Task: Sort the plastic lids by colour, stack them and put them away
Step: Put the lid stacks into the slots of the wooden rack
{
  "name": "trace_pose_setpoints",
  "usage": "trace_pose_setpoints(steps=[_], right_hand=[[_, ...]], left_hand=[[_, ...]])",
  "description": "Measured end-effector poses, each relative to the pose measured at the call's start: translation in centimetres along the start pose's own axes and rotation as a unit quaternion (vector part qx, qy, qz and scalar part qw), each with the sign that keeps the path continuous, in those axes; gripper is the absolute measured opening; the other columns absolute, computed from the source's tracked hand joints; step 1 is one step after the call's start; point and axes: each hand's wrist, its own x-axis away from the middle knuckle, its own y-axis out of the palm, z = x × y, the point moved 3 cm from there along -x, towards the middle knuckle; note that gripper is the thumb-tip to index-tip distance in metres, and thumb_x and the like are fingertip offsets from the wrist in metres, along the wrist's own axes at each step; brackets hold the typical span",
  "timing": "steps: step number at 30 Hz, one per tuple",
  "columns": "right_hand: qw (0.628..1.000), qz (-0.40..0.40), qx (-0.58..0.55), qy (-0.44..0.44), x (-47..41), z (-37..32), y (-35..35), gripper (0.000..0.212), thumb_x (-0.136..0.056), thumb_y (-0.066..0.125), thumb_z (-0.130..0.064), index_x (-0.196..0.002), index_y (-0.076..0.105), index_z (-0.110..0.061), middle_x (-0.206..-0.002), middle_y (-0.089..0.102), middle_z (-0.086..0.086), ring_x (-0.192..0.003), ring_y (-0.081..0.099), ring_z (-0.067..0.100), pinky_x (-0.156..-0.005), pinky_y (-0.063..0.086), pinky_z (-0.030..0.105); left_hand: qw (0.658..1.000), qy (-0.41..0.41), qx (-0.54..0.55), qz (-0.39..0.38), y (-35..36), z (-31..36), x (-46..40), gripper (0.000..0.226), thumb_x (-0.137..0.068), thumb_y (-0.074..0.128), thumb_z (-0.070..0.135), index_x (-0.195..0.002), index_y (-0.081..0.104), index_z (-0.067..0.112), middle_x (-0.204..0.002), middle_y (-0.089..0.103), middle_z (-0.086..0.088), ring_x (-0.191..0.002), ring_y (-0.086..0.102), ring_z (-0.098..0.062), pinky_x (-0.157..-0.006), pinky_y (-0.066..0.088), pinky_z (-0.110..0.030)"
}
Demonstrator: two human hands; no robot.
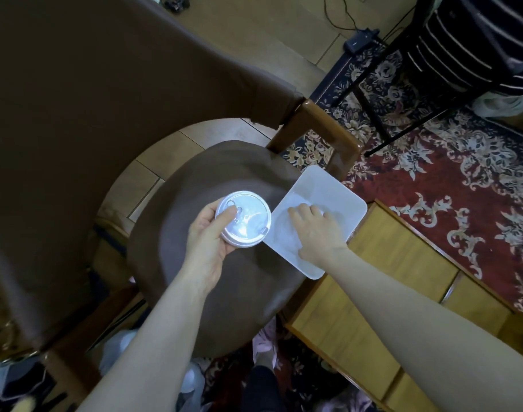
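1. A brown-draped round stool [224, 292] fills the frame's centre, below a brown-covered table [90, 84] at upper left.
2. A white rectangular tray [337, 197] sits at the stool's right edge.
3. The right hand [316, 230] reaches into the tray, fingers spread over a pale lid, too washed out to judge the grasp.
4. The left hand [206, 242] grips a stack of white lids [245, 221], thumb on top, just left of the tray.

A brown cloth [75, 99] drapes the table beside a red floral rug [450, 179] and wooden cabinet [373, 292].
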Motion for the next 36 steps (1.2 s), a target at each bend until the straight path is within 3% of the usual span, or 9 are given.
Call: trace_pose_setpoints(steps=[4,8,11,17,23,26,30,33,36], right_hand=[[0.973,0.061,-0.219,0.028,2.1,1.3,-2.2,0.085,-0.077,0.075,-0.038,-0.144,0.028,-0.015,-0.136,0.039,0.006,-0.118,0.046,0.026,-0.093,0.04,0.034],[0.83,0.124,-0.536,0.088,7.6,3.2,-4.5,0.085,-0.07,0.083,-0.029,-0.139,0.033,-0.023,-0.13,0.031,-0.008,-0.105,0.047,0.009,-0.087,0.047,0.034],[0.761,0.176,-0.619,0.09,11.6,4.4,-5.1,0.086,-0.065,0.079,-0.036,-0.138,0.036,-0.026,-0.127,0.032,-0.009,-0.115,0.038,-0.008,-0.098,0.044,0.028],[0.758,0.232,-0.608,0.057,18.4,7.1,-3.8,0.084,-0.071,0.078,-0.04,-0.14,0.031,-0.041,-0.141,0.039,-0.012,-0.134,0.035,0.003,-0.107,0.036,0.023],[0.777,0.28,-0.552,0.117,26.5,12.6,-0.3,0.092,-0.069,0.076,-0.055,-0.146,0.035,-0.028,-0.139,0.041,-0.012,-0.131,0.038,0.008,-0.107,0.039,0.034],[0.776,0.283,-0.543,0.154,31.1,14.7,1.6,0.097,-0.065,0.069,-0.068,-0.147,0.034,-0.03,-0.138,0.041,-0.013,-0.129,0.037,0.006,-0.104,0.038,0.027],[0.751,0.279,-0.566,0.194,36.2,16.9,4.7,0.096,-0.067,0.07,-0.07,-0.149,0.03,-0.04,-0.133,0.042,-0.017,-0.126,0.037,0.005,-0.102,0.035,0.02],[0.681,0.288,-0.637,0.217,39.6,18.1,6.9,0.086,-0.075,0.074,-0.048,-0.149,0.033,-0.036,-0.133,0.044,-0.014,-0.124,0.043,-0.001,-0.097,0.039,0.013],[0.496,0.323,-0.751,0.293,42.9,19.3,9.5,0.062,-0.083,0.068,-0.029,-0.141,0.046,-0.023,-0.126,0.057,-0.005,-0.1,0.06,-0.003,-0.079,0.051,0.017]], left_hand=[[1.0,0.0,0.015,-0.008,0.2,0.1,0.8,0.013,-0.097,0.055,0.011,-0.101,0.066,0.017,-0.09,0.074,0.002,-0.088,0.069,-0.019,-0.067,0.061,-0.039],[0.999,0.004,0.021,-0.028,2.1,0.5,2.7,0.014,-0.098,0.053,0.014,-0.103,0.065,0.016,-0.096,0.073,-0.001,-0.088,0.07,-0.02,-0.064,0.061,-0.037],[0.998,0.004,0.005,-0.07,5.1,0.2,4.9,0.017,-0.1,0.051,0.016,-0.111,0.065,0.016,-0.103,0.074,-0.001,-0.093,0.07,-0.019,-0.075,0.06,-0.042],[0.985,-0.028,-0.036,-0.167,13.2,-2.8,9.9,0.025,-0.102,0.046,0.018,-0.117,0.065,0.016,-0.098,0.076,0.003,-0.084,0.071,-0.015,-0.057,0.056,-0.028],[0.95,-0.037,-0.114,-0.289,20.2,-7.7,15.5,0.042,-0.086,0.069,0.036,-0.124,0.064,0.02,-0.112,0.074,0.0,-0.095,0.07,-0.014,-0.062,0.057,-0.026],[0.939,-0.051,-0.134,-0.312,23.2,-10.9,18.0,0.043,-0.075,0.07,0.028,-0.118,0.065,0.024,-0.103,0.075,0.004,-0.089,0.071,-0.012,-0.06,0.056,-0.024],[0.926,-0.08,-0.155,-0.334,26.8,-15.3,21.5,0.035,-0.084,0.068,0.021,-0.119,0.065,0.02,-0.097,0.075,0.005,-0.087,0.069,-0.013,-0.062,0.056,-0.024],[0.919,-0.083,-0.175,-0.344,29.1,-18.4,23.7,0.028,-0.086,0.068,0.018,-0.113,0.067,0.021,-0.095,0.075,0.004,-0.083,0.069,-0.014,-0.059,0.057,-0.025],[0.916,-0.092,-0.182,-0.345,31.1,-21.0,25.6,0.024,-0.088,0.068,0.016,-0.111,0.068,0.022,-0.096,0.076,0.005,-0.084,0.07,-0.013,-0.065,0.059,-0.028]])
